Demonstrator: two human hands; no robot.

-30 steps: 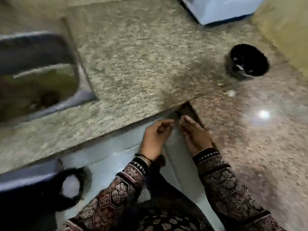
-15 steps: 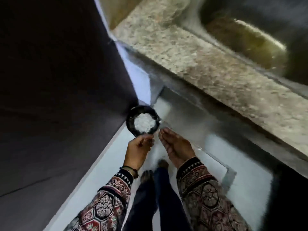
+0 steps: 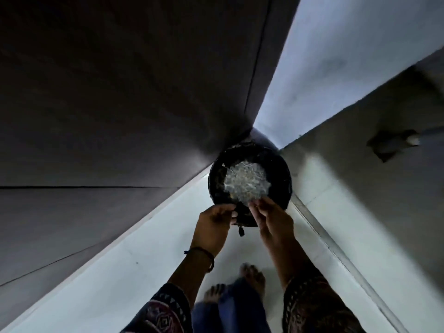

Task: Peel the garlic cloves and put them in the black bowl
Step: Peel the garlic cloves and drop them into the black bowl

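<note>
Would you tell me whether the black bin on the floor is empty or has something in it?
Not empty: a pale heap lies inside the bin; what it is, I cannot tell.

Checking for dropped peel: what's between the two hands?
In the head view, the narrow gap between the left hand and right hand shows only the dark near rim of the black container holding pale scraps.

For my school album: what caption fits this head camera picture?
Left hand and right hand above a black container of pale scraps, bare feet below.
</note>
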